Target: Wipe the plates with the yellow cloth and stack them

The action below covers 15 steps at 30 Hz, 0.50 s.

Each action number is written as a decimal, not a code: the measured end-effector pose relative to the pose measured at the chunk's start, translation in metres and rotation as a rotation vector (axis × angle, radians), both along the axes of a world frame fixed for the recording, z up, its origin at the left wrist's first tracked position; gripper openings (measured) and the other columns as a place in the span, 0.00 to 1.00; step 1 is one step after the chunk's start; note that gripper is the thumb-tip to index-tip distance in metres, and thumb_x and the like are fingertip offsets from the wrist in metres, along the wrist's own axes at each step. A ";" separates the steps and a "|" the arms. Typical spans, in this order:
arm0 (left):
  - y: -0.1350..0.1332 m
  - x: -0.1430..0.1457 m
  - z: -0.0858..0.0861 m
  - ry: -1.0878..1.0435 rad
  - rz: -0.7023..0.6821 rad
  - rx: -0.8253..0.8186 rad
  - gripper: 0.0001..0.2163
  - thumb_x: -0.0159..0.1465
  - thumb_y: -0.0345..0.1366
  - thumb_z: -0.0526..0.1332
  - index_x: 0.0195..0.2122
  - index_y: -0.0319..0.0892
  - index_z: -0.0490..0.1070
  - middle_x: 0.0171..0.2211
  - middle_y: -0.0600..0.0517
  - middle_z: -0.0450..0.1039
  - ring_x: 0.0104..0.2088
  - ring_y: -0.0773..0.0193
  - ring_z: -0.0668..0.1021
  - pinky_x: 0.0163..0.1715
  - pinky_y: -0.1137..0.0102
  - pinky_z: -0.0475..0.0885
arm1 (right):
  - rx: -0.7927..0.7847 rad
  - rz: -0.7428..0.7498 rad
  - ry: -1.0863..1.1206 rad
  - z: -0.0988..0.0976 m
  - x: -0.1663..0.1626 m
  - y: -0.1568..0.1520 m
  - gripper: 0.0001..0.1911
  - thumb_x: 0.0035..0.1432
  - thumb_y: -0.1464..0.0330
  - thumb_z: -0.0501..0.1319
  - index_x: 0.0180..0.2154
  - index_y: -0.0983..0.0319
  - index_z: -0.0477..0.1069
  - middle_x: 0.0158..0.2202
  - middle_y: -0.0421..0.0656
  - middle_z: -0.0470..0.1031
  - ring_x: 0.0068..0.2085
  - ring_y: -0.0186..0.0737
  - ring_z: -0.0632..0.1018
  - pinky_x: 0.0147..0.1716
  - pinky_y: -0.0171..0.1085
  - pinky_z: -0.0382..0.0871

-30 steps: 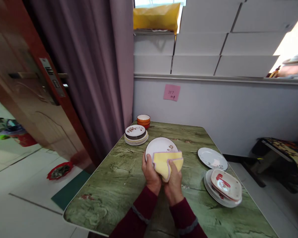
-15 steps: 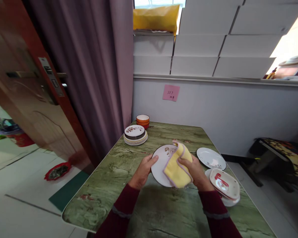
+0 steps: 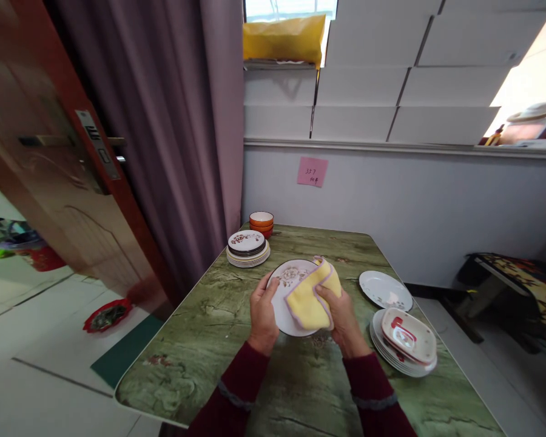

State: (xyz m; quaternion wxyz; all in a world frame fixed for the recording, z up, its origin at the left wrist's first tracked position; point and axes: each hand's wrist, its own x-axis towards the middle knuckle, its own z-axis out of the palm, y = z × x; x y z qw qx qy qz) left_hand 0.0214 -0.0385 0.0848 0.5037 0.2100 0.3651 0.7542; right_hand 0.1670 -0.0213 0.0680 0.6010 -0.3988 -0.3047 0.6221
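My left hand [image 3: 262, 311] grips the left rim of a white round plate [image 3: 287, 280] with a brown flower print, held above the green marbled table [image 3: 200, 340]. My right hand [image 3: 341, 312] presses a folded yellow cloth [image 3: 310, 296] with a purple hem onto the right half of that plate. Both sleeves are dark red. The cloth hides much of the plate's face.
A stack of small plates [image 3: 248, 247] and orange bowls [image 3: 261, 221] stand at the table's far left. A single white plate [image 3: 384, 290] and a stack topped by a red-patterned dish [image 3: 407, 337] lie at the right. A wooden door [image 3: 50, 176] and curtain [image 3: 173, 133] stand left.
The plate and cloth have shifted slightly left and nearer to me, the plate turned in my left hand, and the cloth has moved across its face.
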 end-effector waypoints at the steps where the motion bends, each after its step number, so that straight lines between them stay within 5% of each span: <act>1: 0.002 0.004 -0.001 -0.031 0.063 0.001 0.17 0.51 0.38 0.72 0.42 0.40 0.78 0.38 0.48 0.82 0.35 0.59 0.82 0.36 0.69 0.75 | -0.021 -0.074 0.049 -0.005 -0.011 -0.004 0.33 0.37 0.61 0.74 0.47 0.64 0.73 0.40 0.47 0.82 0.36 0.49 0.82 0.36 0.44 0.78; 6: 0.002 0.024 -0.015 -0.145 0.212 -0.048 0.15 0.59 0.43 0.66 0.43 0.40 0.77 0.39 0.47 0.82 0.35 0.59 0.82 0.34 0.68 0.76 | -0.162 -0.397 0.187 -0.025 -0.063 -0.024 0.33 0.42 0.60 0.71 0.51 0.65 0.72 0.41 0.46 0.81 0.35 0.47 0.82 0.34 0.42 0.79; 11: -0.002 0.030 -0.027 -0.334 -0.159 -0.159 0.19 0.65 0.46 0.61 0.46 0.33 0.78 0.41 0.39 0.82 0.44 0.49 0.83 0.48 0.60 0.76 | -0.143 -0.423 0.158 -0.033 -0.064 -0.027 0.33 0.42 0.60 0.71 0.52 0.64 0.71 0.43 0.45 0.81 0.37 0.46 0.82 0.34 0.41 0.79; 15: 0.008 0.017 -0.033 -0.514 -0.381 -0.095 0.24 0.69 0.49 0.54 0.52 0.34 0.76 0.46 0.38 0.81 0.53 0.48 0.79 0.59 0.56 0.68 | -0.120 -0.355 -0.021 -0.033 -0.037 -0.018 0.35 0.40 0.57 0.73 0.49 0.66 0.72 0.41 0.47 0.81 0.37 0.47 0.82 0.34 0.42 0.79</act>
